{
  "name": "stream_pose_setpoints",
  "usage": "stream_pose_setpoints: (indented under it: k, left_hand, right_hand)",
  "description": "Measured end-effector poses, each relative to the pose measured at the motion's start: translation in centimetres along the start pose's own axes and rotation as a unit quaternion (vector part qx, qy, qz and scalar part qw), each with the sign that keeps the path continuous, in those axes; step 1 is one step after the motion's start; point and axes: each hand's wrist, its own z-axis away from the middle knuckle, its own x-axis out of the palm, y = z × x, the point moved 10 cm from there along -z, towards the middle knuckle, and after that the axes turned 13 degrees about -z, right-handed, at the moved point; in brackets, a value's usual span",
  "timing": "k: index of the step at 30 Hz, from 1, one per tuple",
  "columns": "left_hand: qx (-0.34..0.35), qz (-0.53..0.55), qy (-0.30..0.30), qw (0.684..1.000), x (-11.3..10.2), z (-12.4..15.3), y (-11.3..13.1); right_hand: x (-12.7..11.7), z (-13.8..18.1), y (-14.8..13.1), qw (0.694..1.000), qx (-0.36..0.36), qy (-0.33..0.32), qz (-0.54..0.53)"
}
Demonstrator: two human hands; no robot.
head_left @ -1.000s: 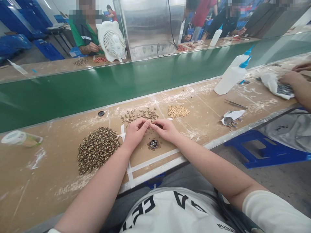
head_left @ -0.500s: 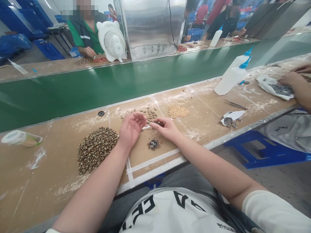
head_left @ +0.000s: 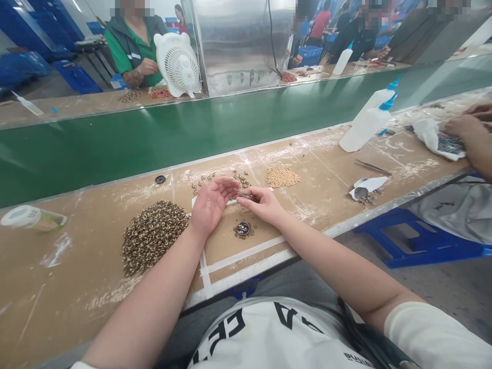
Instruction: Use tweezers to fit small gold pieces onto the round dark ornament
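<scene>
1. the right hand [head_left: 266,206] pinches slim metal tweezers [head_left: 246,195] between thumb and forefinger, tips aimed at the left hand [head_left: 210,207].
2. the left hand has its fingers loosely spread and curved, palm in view, just beside those tips; whether a tiny part sits there is too small to tell.
3. the step in hand looks like fine tweezer work between the two hands; the next move seems to call for a steady pinch and careful tip placement.
4. the tweezers look thin and greyish, partly hidden by the right hand.
5. nearer the body, a round black dish [head_left: 243,236] with shiny bits [head_left: 242,227] inside lies on a dark stain [head_left: 252,226].
6. to the left is a heap of brassy parts [head_left: 154,238].
7. beyond the hands, similar loose parts [head_left: 244,181] lie scattered, near a flat patch of tan beads [head_left: 282,177].
</scene>
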Motion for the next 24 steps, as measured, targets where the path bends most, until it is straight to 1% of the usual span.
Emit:
stream_pose_setpoints:
  k: [3,10,15,19,24]
  left_hand:
    - [0.001,-0.029,-0.013,0.999,0.3,0.0,-0.2]
    - [-0.042,-0.075,0.000,0.996,-0.3,-0.4,-2.4]
    - [-0.042,-0.116,-0.003,0.992,-0.5,-0.3,-2.6]
    - [-0.038,-0.196,0.000,0.980,-0.7,-0.1,-2.3]
    - [-0.027,-0.299,0.000,0.954,-0.7,0.0,-1.9]
  right_hand:
    - [-0.2,0.0,0.0,1.000,0.001,0.008,0.016]
    - [0.1,0.0,-0.6,0.998,-0.028,0.006,0.060]
    - [-0.3,0.2,-0.9,0.997,-0.019,0.022,0.065]
    - [-0.3,0.2,-1.0,0.997,-0.018,0.019,0.066]
    - [0.0,0.2,-1.2,0.997,-0.025,0.003,0.077]
